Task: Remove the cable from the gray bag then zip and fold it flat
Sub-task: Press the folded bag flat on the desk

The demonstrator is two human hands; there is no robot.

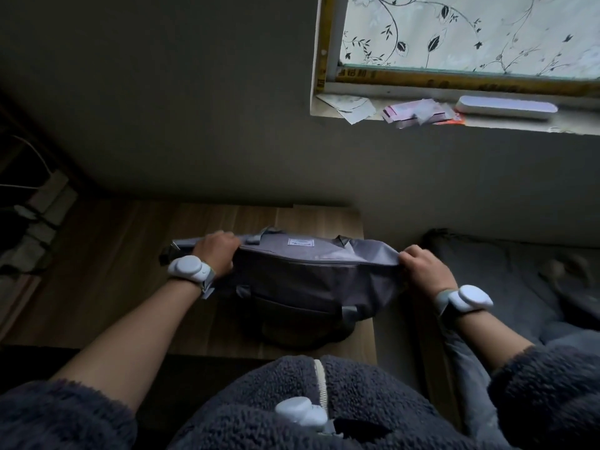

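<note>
The gray bag [305, 277] lies across the wooden table [113, 271], stretched wide between my hands. A small white label sits near its top edge, and the zipper line across it looks closed. My left hand [218, 253] grips the bag's left end. At the right end, my right hand [420, 266] pinches the fabric, which hangs past the table's edge. Dark carry handles droop below the bag toward me. No cable shows anywhere in view.
A wall rises behind the table. At the upper right, a window ledge [487, 125] holds papers and a white oblong case [506, 107]. A dark bed [503, 274] lies right of the table. Cords and shelves [29, 216] stand at the far left.
</note>
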